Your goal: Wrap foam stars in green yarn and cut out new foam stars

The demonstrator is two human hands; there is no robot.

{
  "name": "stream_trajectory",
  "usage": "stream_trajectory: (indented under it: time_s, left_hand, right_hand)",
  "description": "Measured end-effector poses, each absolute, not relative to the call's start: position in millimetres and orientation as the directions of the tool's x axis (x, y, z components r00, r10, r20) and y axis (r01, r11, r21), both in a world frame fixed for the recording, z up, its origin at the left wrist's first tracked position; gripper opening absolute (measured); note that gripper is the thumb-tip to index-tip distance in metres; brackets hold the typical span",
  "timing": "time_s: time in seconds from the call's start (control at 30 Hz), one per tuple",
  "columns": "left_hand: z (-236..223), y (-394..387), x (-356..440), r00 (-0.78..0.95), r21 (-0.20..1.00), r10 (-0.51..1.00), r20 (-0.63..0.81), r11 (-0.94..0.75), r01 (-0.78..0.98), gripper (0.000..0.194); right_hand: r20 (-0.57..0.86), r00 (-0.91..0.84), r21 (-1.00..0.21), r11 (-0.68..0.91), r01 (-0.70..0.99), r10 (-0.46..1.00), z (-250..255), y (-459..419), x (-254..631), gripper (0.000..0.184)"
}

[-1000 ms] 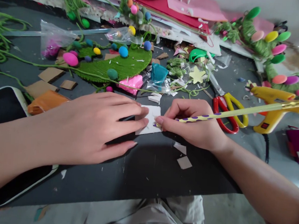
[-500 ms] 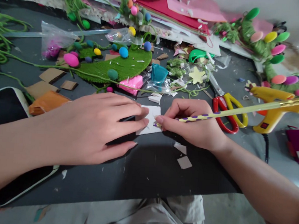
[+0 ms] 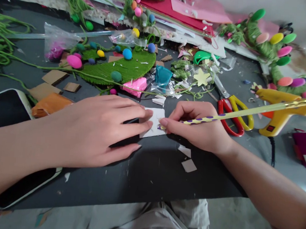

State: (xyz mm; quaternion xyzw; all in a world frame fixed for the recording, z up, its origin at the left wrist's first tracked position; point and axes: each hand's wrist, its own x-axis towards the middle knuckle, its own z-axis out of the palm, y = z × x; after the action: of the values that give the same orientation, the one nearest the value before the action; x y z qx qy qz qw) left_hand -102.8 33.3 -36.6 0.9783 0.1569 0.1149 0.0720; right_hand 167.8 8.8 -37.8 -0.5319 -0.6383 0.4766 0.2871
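Observation:
A small white piece of card (image 3: pixel 156 115) lies on the dark table (image 3: pixel 147 181) in front of me. My left hand (image 3: pixel 101 128) rests flat beside it, fingers spread, with two fingertips pressing on the card's left part. My right hand (image 3: pixel 197 126) pinches a yellow pencil (image 3: pixel 221 116) with purple dots, its lower end on the card's right part and its long end slanting up to the right. Faint marks show on the card between the hands. Two white paper scraps, one of them a square (image 3: pixel 189 165), lie below my right hand.
Red-and-yellow scissors (image 3: pixel 235 115) and a yellow glue gun (image 3: pixel 277 110) lie to the right. A phone (image 3: pixel 7 113) is partly under my left arm. Behind my hands are a green yarn-covered crescent (image 3: pixel 130 65), a yellow star (image 3: pixel 201 77), clay packets and cardboard pieces.
Both hands and the pencil stay almost where they were. The view has shifted very slightly, so things on the left appear a little farther right.

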Motion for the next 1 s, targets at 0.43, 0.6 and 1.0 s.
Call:
stream_trajectory:
  time_s: [0.43,0.6,1.0]
  left_hand:
    - [-45.1,37.2,-102.6,0.894,0.220,0.347,0.282,-0.931,0.292,0.034]
    - [-45.8,36.7,-102.0,0.890,0.188,0.373,0.263,-0.924,0.332,0.032]
    - [-48.2,35.0,-101.7,0.868,0.258,0.392,0.305,-0.911,0.321,0.032]
  right_hand:
    - [-0.080,-0.357,-0.965,0.017,0.261,0.931,-35.6,7.7,165.8,0.036]
    - [-0.090,-0.347,-0.959,0.013,0.284,0.934,-38.7,11.1,161.1,0.038]
    - [-0.090,-0.344,-0.931,0.043,0.361,0.935,-36.6,10.6,156.4,0.036]
